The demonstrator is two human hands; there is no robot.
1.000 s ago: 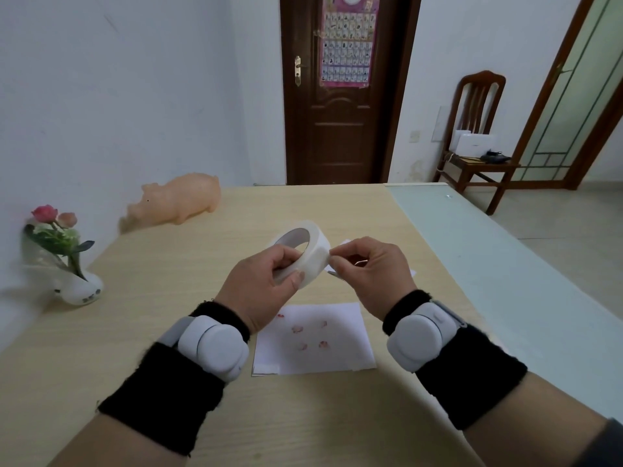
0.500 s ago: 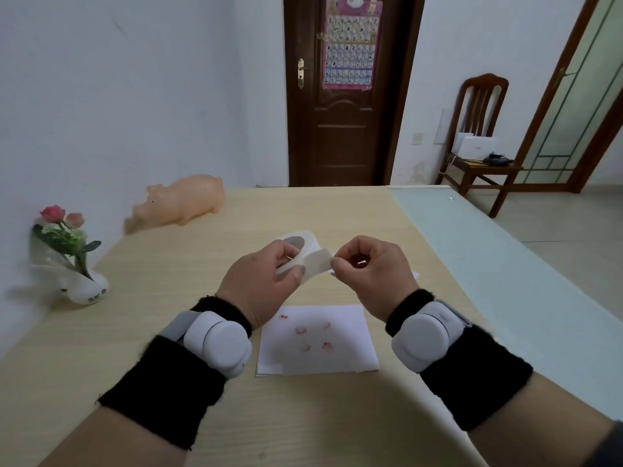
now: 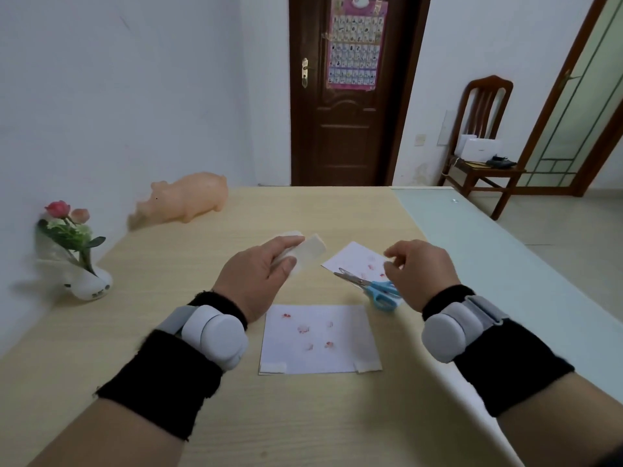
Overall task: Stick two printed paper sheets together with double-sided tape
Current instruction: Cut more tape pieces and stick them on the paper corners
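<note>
Left hand (image 3: pixel 256 281) grips the tape roll (image 3: pixel 308 252) above the bench (image 3: pixel 303 419). Right hand (image 3: pixel 418 273) hovers apart from it, fingers curled; whether they pinch anything, I cannot tell. One printed sheet (image 3: pixel 320 342) lies near, between the wrists. The other sheet (image 3: pixel 354 256) lies farther right, partly under blue scissors (image 3: pixel 374 288).

Right grip (image 3: pixel 418 274) off tape roll (image 3: pixel 308 252)

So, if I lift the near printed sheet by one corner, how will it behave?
The near sheet looks thin and lies flat on the table, so it would probably droop and feel light. The tape pieces at its near corners might stick to fingers.
</note>
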